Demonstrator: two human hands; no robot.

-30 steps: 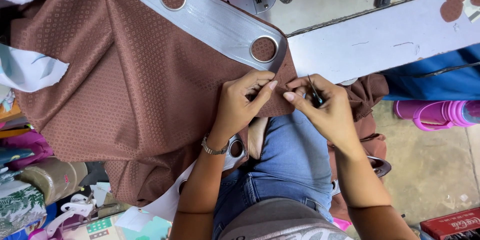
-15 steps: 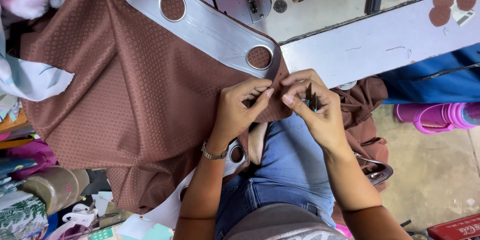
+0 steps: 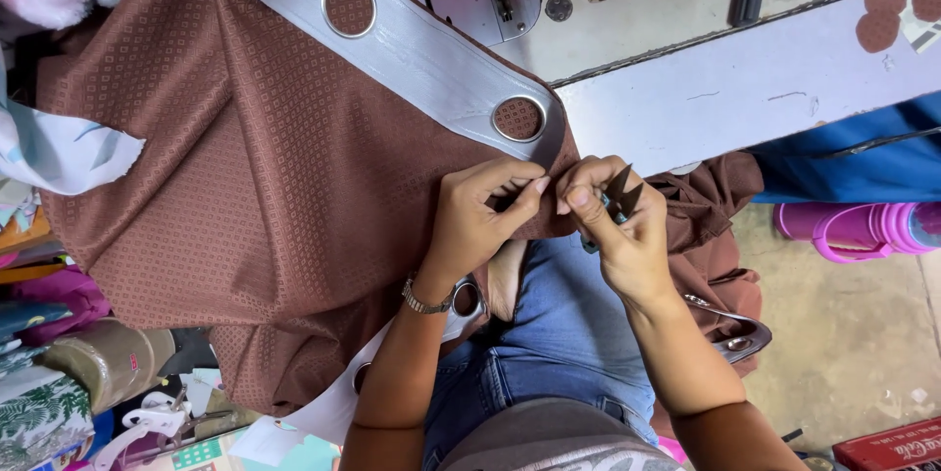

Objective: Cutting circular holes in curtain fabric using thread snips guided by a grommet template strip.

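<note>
The brown curtain fabric (image 3: 245,167), woven with a small diamond pattern, drapes across your lap below the sewing table (image 3: 745,89). A white header tape (image 3: 431,59) with metal-ringed eyelets runs along its top edge. Your left hand (image 3: 480,216) pinches the fabric's edge between thumb and fingers. Your right hand (image 3: 618,226) is closed around small thread snips (image 3: 619,187), their blades parted just beside that edge.

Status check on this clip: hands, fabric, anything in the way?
Left hand pinching brown patterned curtain fabric edge. Right hand gripping small dark thread snips, thumb on fabric. White eyelet band just above; nothing blocking.
</note>
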